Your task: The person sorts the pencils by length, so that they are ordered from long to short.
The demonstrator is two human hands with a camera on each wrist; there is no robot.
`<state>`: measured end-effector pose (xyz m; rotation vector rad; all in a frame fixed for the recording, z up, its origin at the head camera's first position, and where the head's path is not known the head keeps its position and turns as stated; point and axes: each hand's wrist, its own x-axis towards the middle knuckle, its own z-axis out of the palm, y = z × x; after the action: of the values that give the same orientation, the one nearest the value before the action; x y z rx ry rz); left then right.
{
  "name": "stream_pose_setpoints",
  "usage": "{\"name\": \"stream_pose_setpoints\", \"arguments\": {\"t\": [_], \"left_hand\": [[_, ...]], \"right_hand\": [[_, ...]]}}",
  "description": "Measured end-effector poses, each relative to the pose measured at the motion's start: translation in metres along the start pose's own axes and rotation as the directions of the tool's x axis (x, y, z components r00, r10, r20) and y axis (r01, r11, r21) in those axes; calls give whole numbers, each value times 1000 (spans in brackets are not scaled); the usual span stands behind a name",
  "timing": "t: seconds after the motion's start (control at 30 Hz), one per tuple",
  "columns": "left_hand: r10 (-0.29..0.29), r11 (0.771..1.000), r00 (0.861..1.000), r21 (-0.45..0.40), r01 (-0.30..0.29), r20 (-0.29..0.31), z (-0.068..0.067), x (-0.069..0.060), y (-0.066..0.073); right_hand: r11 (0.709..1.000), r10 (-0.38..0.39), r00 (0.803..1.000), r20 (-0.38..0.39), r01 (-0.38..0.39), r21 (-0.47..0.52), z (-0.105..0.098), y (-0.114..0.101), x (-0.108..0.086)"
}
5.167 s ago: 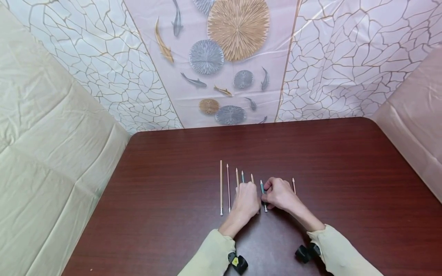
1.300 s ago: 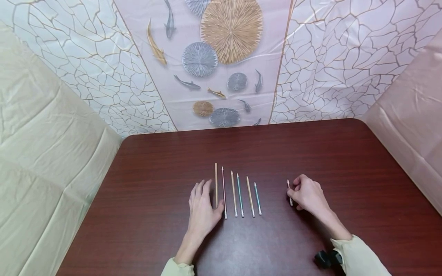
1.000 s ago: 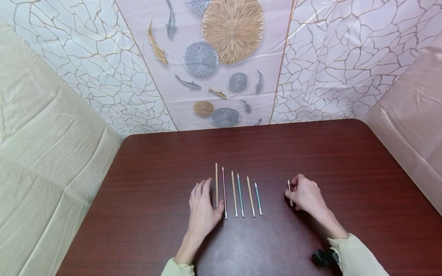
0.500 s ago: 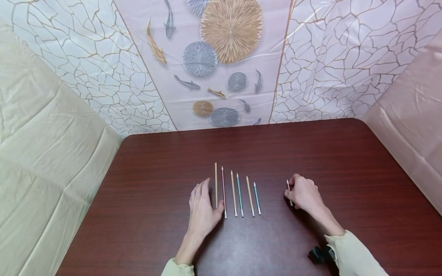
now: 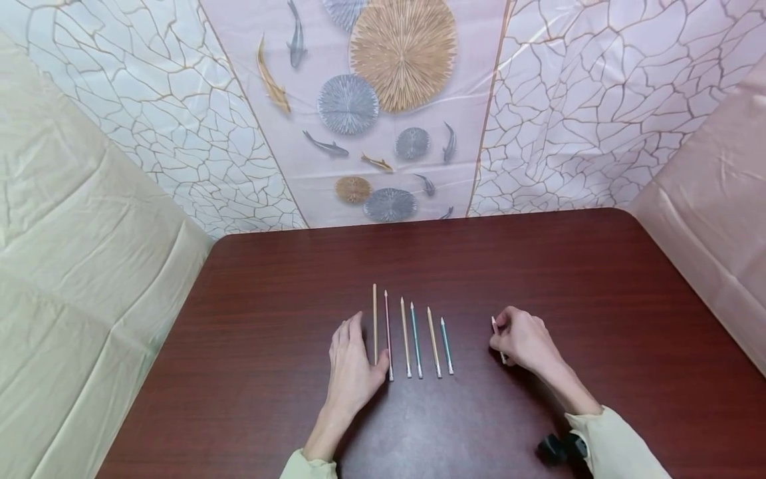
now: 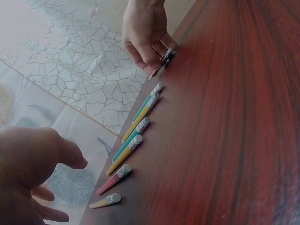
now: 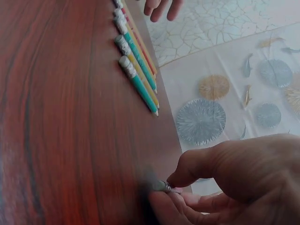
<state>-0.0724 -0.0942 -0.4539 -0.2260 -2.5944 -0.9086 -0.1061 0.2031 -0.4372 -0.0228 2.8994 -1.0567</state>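
Six pencils lie side by side on the table, tips pointing away: a long natural-wood one [image 5: 375, 319], a dark red one [image 5: 388, 332], a yellow one [image 5: 406, 339], a teal one [image 5: 416, 340], another yellow one [image 5: 434, 342] and a short teal one [image 5: 447, 346]. My left hand [image 5: 350, 372] is at the left end of this row, fingers loosely spread and holding nothing; its thumb covers the long pencil's eraser end in the head view. To the right, my right hand [image 5: 526, 339] pinches a short pinkish pencil [image 5: 495, 324], whose middle is hidden by the fingers.
The dark red-brown table [image 5: 299, 266] reaches back to a patterned curtain [image 5: 383, 133]. Pale cloth panels hang at the left [image 5: 90, 266] and right [image 5: 718, 199]. A black wrist device [image 5: 553, 449] sits at the right sleeve.
My left hand has moved from the middle pencils to the row's left end. My right hand has gone from the short teal pencil to the pinkish one, which has lately shifted slightly left.
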Motion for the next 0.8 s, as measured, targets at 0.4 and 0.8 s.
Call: {"name": "stream_pose_setpoints", "arguments": {"t": [0.4,0.8], "left_hand": [[2,1000,1000,4,-2,-3,1,0,-1],[3,1000,1000,-1,-3,2,1,-1,-1]], "right_hand": [[986,-28,998,47,20,167,8,-17,-5],[975,-38,998,51,26,223,18,-28,-3]]}}
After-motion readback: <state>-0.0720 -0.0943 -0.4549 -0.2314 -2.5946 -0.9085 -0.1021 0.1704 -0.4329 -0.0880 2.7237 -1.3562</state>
